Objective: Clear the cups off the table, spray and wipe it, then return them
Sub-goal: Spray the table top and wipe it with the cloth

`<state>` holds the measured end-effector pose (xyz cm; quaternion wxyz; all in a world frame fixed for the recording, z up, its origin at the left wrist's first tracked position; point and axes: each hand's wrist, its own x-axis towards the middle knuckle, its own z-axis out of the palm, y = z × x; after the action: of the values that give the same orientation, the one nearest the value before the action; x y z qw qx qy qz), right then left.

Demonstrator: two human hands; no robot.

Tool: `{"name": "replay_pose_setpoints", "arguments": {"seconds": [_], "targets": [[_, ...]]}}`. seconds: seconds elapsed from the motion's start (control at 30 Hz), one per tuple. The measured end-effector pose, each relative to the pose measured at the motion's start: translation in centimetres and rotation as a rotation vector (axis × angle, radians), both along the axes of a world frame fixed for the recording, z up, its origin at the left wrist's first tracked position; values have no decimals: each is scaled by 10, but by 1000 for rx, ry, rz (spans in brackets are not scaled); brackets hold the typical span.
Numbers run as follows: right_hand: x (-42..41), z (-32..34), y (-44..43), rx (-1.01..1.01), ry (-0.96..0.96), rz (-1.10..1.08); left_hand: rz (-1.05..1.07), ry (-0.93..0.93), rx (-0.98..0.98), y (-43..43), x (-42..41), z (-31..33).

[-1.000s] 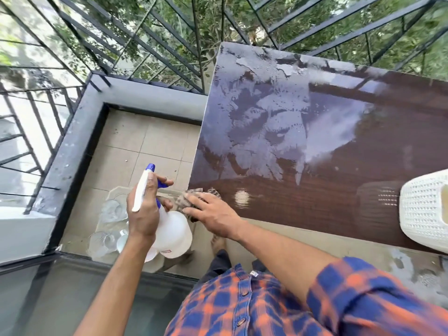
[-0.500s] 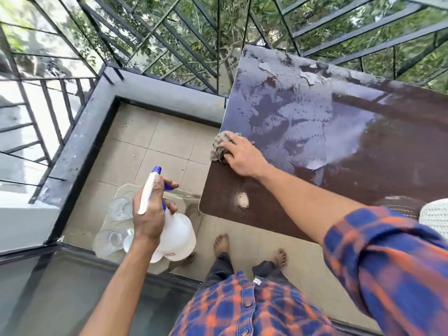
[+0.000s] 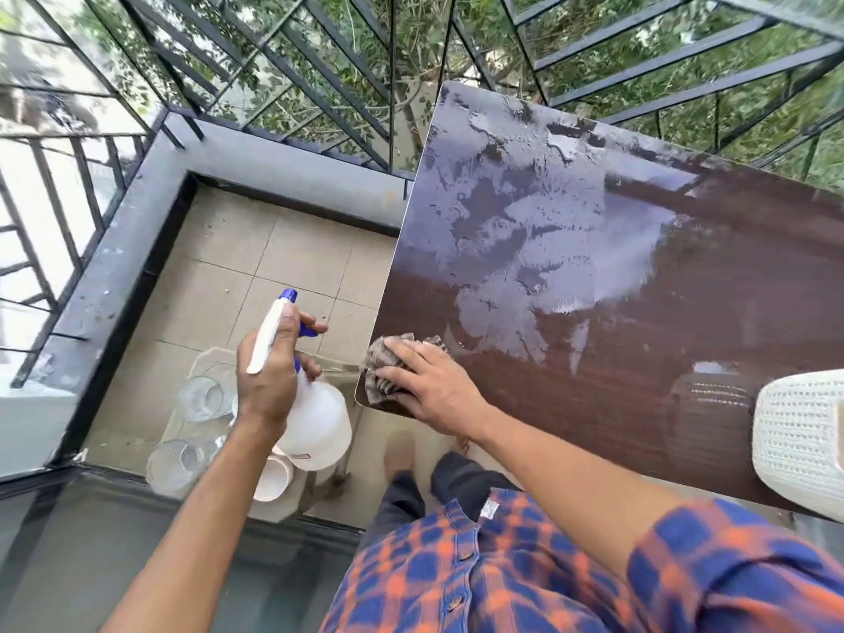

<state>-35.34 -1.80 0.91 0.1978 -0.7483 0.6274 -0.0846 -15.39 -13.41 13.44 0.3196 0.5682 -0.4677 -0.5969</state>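
A person's right grip (image 3: 429, 388), fingers flat, presses a cloth (image 3: 381, 365) on the near corner of the wet counter (image 3: 593, 381); the left grip (image 3: 267, 376) is wrapped round a spray bottle (image 3: 319, 422) above cups (image 3: 201, 397) on a low stand (image 3: 278, 509).

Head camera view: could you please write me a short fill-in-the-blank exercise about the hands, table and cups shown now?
1. The left hand grips the white plastic spray bottle, whose trigger is ____.
2. The right hand presses the crumpled grey checked cloth onto the glossy dark brown table at its near ____ corner.
3. The clear glass cups stand on a pale stand ____ than the tabletop.
Missing words: blue; left; lower.
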Motion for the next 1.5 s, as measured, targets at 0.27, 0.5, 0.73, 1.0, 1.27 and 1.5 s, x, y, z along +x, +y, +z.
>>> {"name": "replay_pose_setpoints", "arguments": {"seconds": [0.27,0.5,0.73,1.0,1.27,1.5], "targets": [[-97,34,-160,98,129,-261,23,-31,-30,-10,-24,18],[-62,21,-119,-18,46,-159,21,-32,-10,-10,-57,31],[-103,6,23,-90,4,31,-15,-35,8,-8,-81,38],[-176,18,-135,-53,105,-436,-61,-77,9,-3,-98,37],[-87,7,-1,-61,-29,-83,-93,-70,6,5,-115,29],[-188,3,33,-135,122,-248,-88,-79,-33,10,-134,30]]}}
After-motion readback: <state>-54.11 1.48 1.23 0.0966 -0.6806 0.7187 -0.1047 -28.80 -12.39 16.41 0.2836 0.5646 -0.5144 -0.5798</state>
